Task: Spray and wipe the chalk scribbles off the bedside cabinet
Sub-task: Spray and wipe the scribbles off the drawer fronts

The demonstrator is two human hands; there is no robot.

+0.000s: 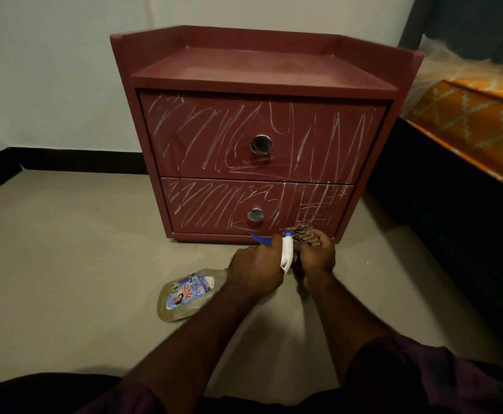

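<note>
The spray bottle (189, 294) is gripped at its neck by the curled fingers of the left hand (254, 270), low over the floor (65, 249) before the bedside cabinet (262, 76). A bunched cloth (305, 234) is held in the right hand (317, 255), beside the nozzle. Both drawer fronts are covered with chalk scribbles (202, 138).

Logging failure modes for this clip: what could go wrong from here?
1. The left hand holds the spray bottle tipped almost flat, so it may draw air rather than liquid.
2. Its nozzle sits right beside the cloth bunched in the right hand; a squeeze could wet the hand, not the cabinet.
3. Chalk covers both drawers; a bunched cloth may only smear it.
</note>
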